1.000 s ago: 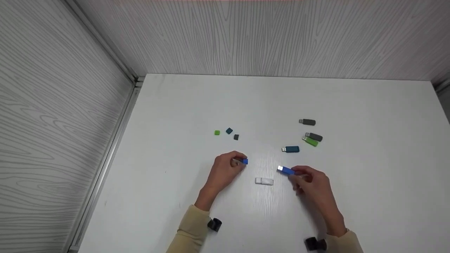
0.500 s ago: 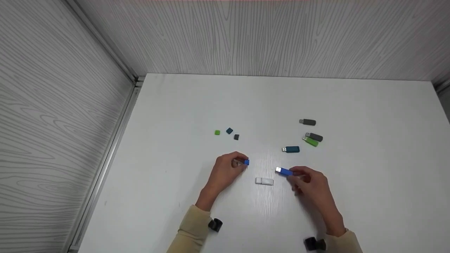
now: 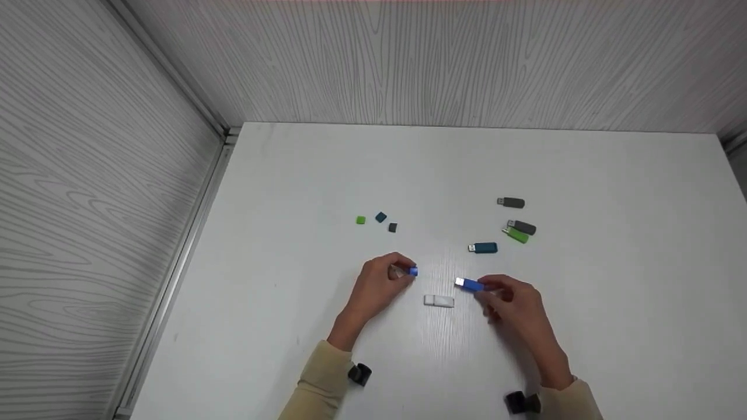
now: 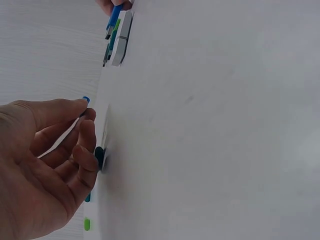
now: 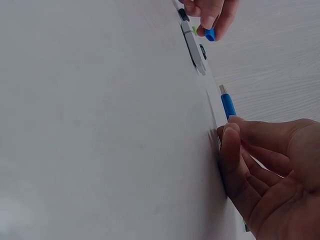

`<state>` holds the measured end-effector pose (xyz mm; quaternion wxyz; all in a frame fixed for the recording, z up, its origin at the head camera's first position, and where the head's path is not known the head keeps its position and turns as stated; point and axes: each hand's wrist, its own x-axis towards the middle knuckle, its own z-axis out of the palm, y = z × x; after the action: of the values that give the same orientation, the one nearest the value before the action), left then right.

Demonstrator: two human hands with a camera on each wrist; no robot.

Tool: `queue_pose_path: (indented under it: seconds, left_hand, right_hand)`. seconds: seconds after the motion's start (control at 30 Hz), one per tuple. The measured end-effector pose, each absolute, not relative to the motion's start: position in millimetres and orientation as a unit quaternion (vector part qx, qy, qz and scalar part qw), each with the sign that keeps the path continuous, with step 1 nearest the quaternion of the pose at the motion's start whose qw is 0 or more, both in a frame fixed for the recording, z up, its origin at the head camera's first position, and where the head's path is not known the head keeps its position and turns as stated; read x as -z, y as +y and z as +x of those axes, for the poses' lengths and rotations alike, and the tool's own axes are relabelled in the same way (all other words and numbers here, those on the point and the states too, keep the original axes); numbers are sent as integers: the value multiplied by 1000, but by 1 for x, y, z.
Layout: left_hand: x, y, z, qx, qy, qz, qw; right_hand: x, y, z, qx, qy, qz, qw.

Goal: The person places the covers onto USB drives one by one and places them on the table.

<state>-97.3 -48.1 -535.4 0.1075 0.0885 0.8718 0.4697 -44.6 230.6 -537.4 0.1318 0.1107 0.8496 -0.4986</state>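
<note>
My left hand (image 3: 378, 289) pinches a small blue cap (image 3: 413, 271) between thumb and fingers; in the right wrist view the hollow end of the cap (image 5: 210, 35) shows. My right hand (image 3: 513, 306) pinches the rear end of a blue USB stick (image 3: 471, 284), its bare metal plug pointing left toward the cap. Cap and stick are apart, with a short gap between them. Just below that gap a white USB stick (image 3: 439, 301) lies on the table, its end section still joined to the body.
Beyond my left hand lie a green cap (image 3: 360, 220), a teal cap (image 3: 381, 217) and a dark grey cap (image 3: 392, 227). Uncapped sticks lie at right: teal (image 3: 484, 248), green (image 3: 517, 235), and two grey, one (image 3: 511, 202) farther back. Panels border the white table (image 3: 292, 175).
My left hand has shifted slightly right with the blue cap. My right hand has brought the blue USB stick slightly left, narrowing the gap. The things on the table have stayed put.
</note>
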Motion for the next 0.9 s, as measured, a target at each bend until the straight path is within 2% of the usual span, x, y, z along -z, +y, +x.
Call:
queue_pose_path:
  seconds: [0.9]
  left_hand:
    - [538, -46, -95, -467, 870, 97, 127]
  right_hand:
    - [533, 225, -45, 510, 844, 93, 135]
